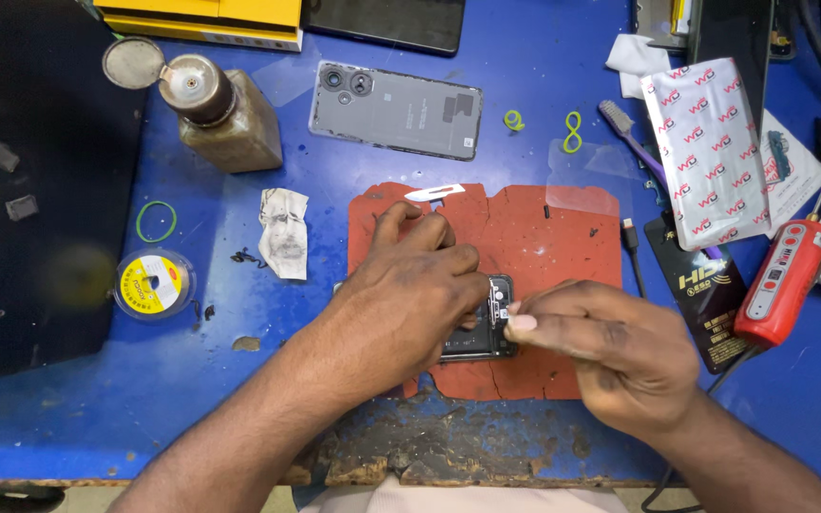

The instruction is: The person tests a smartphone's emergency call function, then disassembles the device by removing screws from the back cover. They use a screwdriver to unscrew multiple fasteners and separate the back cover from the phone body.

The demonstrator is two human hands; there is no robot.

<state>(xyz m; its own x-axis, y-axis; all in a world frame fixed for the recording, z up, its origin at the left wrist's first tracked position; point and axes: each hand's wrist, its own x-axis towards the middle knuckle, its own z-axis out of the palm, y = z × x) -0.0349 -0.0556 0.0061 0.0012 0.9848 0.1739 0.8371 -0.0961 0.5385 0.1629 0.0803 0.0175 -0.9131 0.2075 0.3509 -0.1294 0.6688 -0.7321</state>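
— Nearest us, our left hand [410,299] lies flat, palm down, fingers spread over the opened black phone body [482,337] on the cracked red rubber mat [534,237].

— And our right hand [610,347] pinches narrow at the phone's top edge; what it grips, we cannot tell.

— We judge we're working near the camera module. Next calls for a steady, light touch.
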